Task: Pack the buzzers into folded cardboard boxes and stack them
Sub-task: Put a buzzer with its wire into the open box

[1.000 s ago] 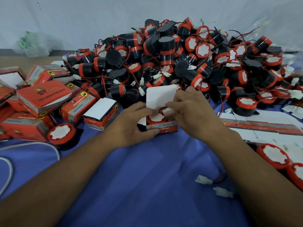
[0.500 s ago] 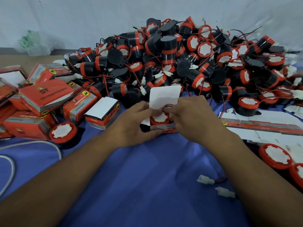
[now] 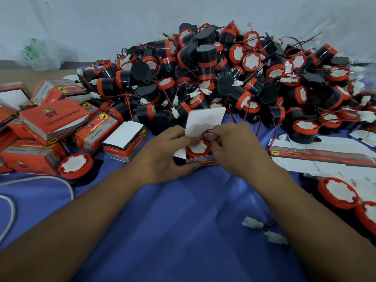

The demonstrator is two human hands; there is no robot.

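Blue cloth-covered table (image 3: 183,231), bearing a big heap of black-and-red buzzers (image 3: 213,74) at the back. Packed orange boxes (image 3: 53,121) piled left, flat white carton blanks (image 3: 325,165) right, an open box (image 3: 200,159) centre, 2 white connectors (image 3: 264,230) near front.

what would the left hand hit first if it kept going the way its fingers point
The left hand points right, at the buzzer in the open box. Its fingers already reach it; the right hand is probably next.
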